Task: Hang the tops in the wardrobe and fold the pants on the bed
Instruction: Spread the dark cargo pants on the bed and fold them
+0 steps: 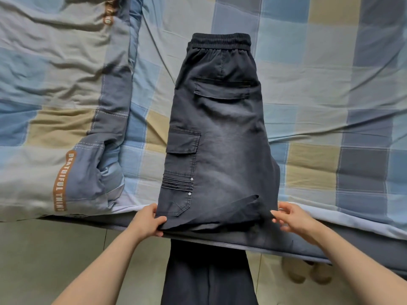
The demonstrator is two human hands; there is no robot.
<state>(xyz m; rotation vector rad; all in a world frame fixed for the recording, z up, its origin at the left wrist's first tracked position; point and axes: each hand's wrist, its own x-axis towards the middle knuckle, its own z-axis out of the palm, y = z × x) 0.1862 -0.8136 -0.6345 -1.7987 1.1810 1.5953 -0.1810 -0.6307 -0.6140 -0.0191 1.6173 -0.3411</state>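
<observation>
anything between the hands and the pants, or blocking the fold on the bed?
Nothing visible. The left hand already grips the pants at the bed's edge; the right hand is beside them. The folded quilt lies apart, to the left.

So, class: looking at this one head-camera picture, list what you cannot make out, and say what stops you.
- Lower legs of the pants: cut off by the bottom edge.
- Wardrobe and tops: outside the head view.
- Pale objects under the bed: blurred and partly hidden by its edge.
- Left hand fingertips: tucked under the fabric.
- Quilt lettering: partly folded away.
</observation>
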